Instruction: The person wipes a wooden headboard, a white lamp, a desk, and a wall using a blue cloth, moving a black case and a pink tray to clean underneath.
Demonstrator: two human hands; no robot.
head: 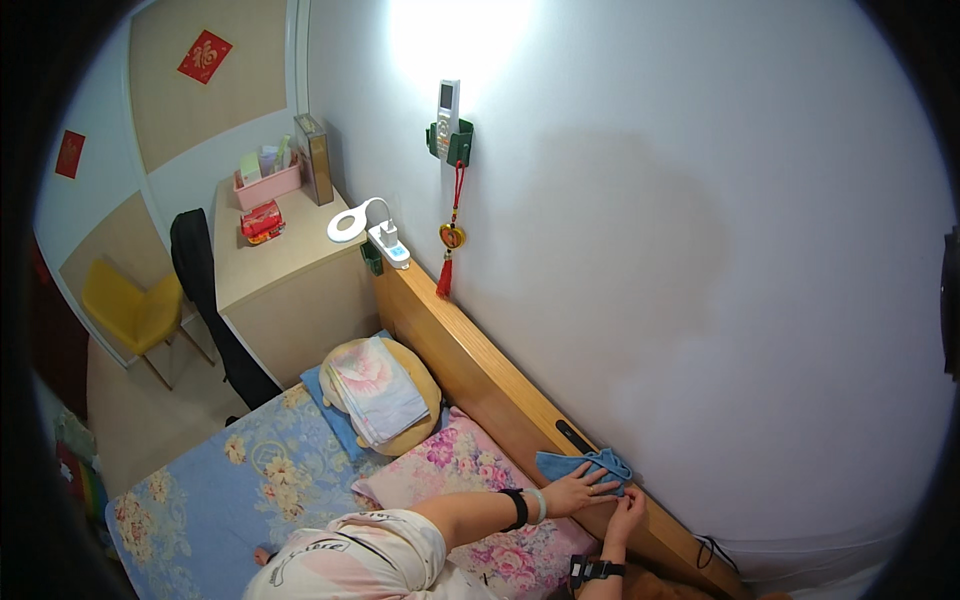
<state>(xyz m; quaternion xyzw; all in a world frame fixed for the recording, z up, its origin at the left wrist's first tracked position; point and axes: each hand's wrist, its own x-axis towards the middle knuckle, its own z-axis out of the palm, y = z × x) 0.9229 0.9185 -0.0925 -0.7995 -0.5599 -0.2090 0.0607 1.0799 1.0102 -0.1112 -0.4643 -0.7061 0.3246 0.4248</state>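
Observation:
A blue cloth is draped over the top edge of the wooden headboard, bunched at its right end. My left hand lies over it with the fingers spread, a ring on one finger and two bands at the wrist. Close beside it, my right hand has its fingers bent together at the cloth's lower right corner. A black strap device sits on my right wrist. Just behind the cloth, a dark narrow object lies on the headboard's top.
Against the headboard are a pink floral pillow and a round plush cushion with a folded cloth on it. A white power strip sits at the headboard's far end, by a desk. A remote control hangs in a green wall holder.

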